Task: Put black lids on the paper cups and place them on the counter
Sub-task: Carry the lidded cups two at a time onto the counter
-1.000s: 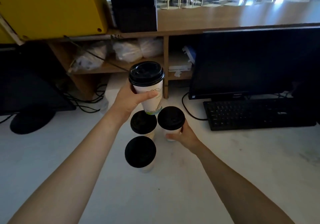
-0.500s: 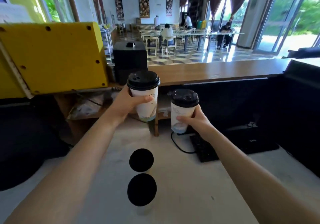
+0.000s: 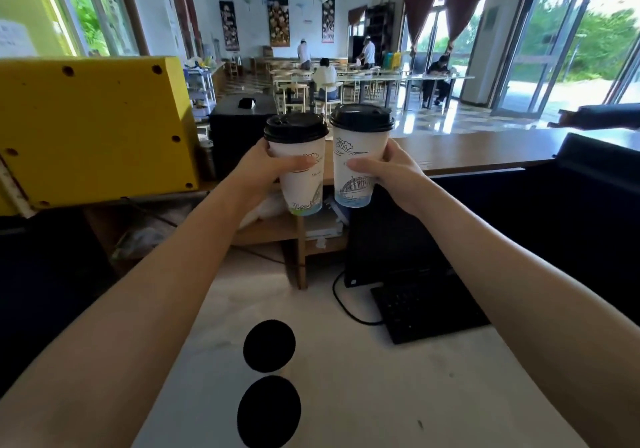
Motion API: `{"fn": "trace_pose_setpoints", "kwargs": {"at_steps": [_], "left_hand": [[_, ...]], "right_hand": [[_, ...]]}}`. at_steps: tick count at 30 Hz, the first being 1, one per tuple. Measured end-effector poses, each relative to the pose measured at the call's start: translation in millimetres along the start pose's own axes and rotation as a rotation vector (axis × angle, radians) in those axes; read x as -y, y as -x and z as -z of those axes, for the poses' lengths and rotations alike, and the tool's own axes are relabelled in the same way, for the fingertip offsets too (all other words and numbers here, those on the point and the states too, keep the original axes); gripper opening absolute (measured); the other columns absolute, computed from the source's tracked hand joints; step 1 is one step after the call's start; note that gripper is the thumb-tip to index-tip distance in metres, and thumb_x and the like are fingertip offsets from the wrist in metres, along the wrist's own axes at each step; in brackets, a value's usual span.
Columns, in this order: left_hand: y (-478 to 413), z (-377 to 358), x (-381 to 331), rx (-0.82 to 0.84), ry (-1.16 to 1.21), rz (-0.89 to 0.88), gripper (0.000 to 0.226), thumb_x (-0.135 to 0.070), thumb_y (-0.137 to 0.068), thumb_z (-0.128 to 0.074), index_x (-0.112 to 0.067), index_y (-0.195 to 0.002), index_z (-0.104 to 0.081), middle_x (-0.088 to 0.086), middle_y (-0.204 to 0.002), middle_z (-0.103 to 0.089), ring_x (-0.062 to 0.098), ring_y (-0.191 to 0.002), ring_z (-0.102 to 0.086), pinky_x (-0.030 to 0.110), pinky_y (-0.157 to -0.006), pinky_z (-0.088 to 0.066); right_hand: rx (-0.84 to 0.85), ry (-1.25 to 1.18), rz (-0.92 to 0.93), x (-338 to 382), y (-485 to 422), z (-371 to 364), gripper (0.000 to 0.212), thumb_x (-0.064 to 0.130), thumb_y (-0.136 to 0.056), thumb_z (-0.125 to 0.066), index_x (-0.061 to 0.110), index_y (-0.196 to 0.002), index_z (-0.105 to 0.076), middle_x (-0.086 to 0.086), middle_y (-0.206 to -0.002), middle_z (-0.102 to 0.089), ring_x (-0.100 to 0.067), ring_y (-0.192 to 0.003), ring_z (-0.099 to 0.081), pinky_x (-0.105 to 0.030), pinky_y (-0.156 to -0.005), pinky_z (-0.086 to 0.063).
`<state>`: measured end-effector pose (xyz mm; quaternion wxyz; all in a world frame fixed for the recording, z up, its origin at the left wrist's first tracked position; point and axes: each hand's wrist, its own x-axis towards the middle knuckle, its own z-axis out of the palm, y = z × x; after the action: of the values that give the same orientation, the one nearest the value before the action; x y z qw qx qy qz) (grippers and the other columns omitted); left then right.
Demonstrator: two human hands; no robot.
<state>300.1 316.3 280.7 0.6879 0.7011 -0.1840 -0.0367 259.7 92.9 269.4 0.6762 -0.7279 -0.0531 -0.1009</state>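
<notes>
"Paper cups (image 3: 302, 189), how many, and where?"

"Four, each under a black lid. The left hand (image 3: 261, 170) grips the left cup (image 3: 304, 173) and the right hand (image 3: 393, 173) grips the right cup (image 3: 356, 167). Both are upright, side by side in the air, in front of the wooden counter (image 3: 478, 151). The far cup (image 3: 269, 346) and near cup (image 3: 269, 412) stand on the white surface (image 3: 381, 395)."

"Around them?"

"On the left, one yellow box (image 3: 93, 128) with a black box (image 3: 235, 132) beside it. A shelf (image 3: 266, 234) sits below the raised cups. On the right, one monitor (image 3: 485, 222) and one keyboard (image 3: 426, 309)."

"Anything unclear?"

"The lower two show only their lids. The bags (image 3: 145, 241) on the shelf are dim, and the monitor runs off the right edge."
</notes>
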Motion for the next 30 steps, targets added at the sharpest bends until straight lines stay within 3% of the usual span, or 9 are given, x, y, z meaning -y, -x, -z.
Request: {"fn": "trace_pose_setpoints", "kwargs": {"at_steps": [6,10,14,17,20,25,30], "left_hand": [[-55,-16,-3,-0.078,-0.006,-0.027,0.080,-0.024,-0.050,-0.085,-0.011,-0.123,-0.055,0.006,-0.118,-0.066,0.022,-0.107,-0.064,0.043,-0.093,-0.052],[-89,-28,4,-0.142,0.027,-0.044,0.081,-0.018,-0.058,-0.087,-0.013,-0.128,-0.047,0.007,-0.121,-0.061,0.022,-0.109,-0.062,0.040,-0.089,-0.054],[-119,-34,9,-0.123,-0.030,-0.062,0.071,-0.017,-0.067,-0.082,-0.013,-0.128,-0.047,0.005,-0.119,-0.063,0.020,-0.107,-0.062,0.039,-0.088,-0.054],[-139,-31,17,-0.109,-0.055,-0.073,0.068,-0.012,-0.072,-0.078,-0.009,-0.131,-0.045,0.009,-0.122,-0.062,0.021,-0.108,-0.062,0.039,-0.088,-0.054],[-154,-25,31,-0.126,-0.029,-0.063,0.069,-0.009,-0.072,-0.077,-0.006,-0.132,-0.044,0.013,-0.125,-0.061,0.025,-0.111,-0.061,0.045,-0.094,-0.052],[-161,-26,45,-0.181,-0.023,-0.057,0.099,-0.029,-0.046,-0.085,-0.008,-0.133,-0.043,0.013,-0.127,-0.060,0.025,-0.113,-0.060,0.045,-0.094,-0.051],[-165,-30,50,-0.181,-0.006,-0.053,0.084,-0.017,-0.058,-0.078,-0.008,-0.133,-0.042,0.014,-0.127,-0.059,0.025,-0.113,-0.060,0.045,-0.095,-0.051]], "right_hand": [[0.000,0.078,-0.019,0,-56,28,0.082,0.024,-0.062,-0.085,0.012,-0.130,-0.041,-0.006,-0.122,-0.060,-0.021,-0.108,-0.062,-0.038,-0.090,-0.053],[0.029,0.050,-0.025,-3,-92,46,0.070,0.011,-0.072,-0.078,0.008,-0.130,-0.039,-0.010,-0.123,-0.058,-0.024,-0.110,-0.059,-0.033,-0.085,-0.052],[0.068,-0.006,-0.032,-13,-125,61,0.063,0.002,-0.077,-0.072,0.004,-0.130,-0.039,-0.016,-0.127,-0.056,-0.028,-0.113,-0.058,-0.039,-0.095,-0.050],[0.050,-0.005,-0.042,-26,-143,63,0.061,0.005,-0.077,-0.072,0.005,-0.129,-0.040,-0.013,-0.125,-0.055,-0.027,-0.112,-0.058,-0.034,-0.088,-0.052],[-0.016,-0.013,-0.050,-45,-160,60,0.071,0.013,-0.071,-0.079,0.007,-0.130,-0.041,-0.007,-0.119,-0.058,-0.026,-0.111,-0.059,-0.041,-0.094,-0.052],[-0.045,-0.023,-0.030,-67,-177,59,0.069,0.011,-0.074,-0.077,0.011,-0.133,-0.040,-0.001,-0.114,-0.060,-0.021,-0.109,-0.060,-0.036,-0.091,-0.052],[-0.016,-0.026,-0.026,-74,-186,65,0.073,0.013,-0.072,-0.078,0.010,-0.133,-0.039,-0.001,-0.114,-0.060,-0.022,-0.110,-0.059,-0.040,-0.096,-0.051]]}}
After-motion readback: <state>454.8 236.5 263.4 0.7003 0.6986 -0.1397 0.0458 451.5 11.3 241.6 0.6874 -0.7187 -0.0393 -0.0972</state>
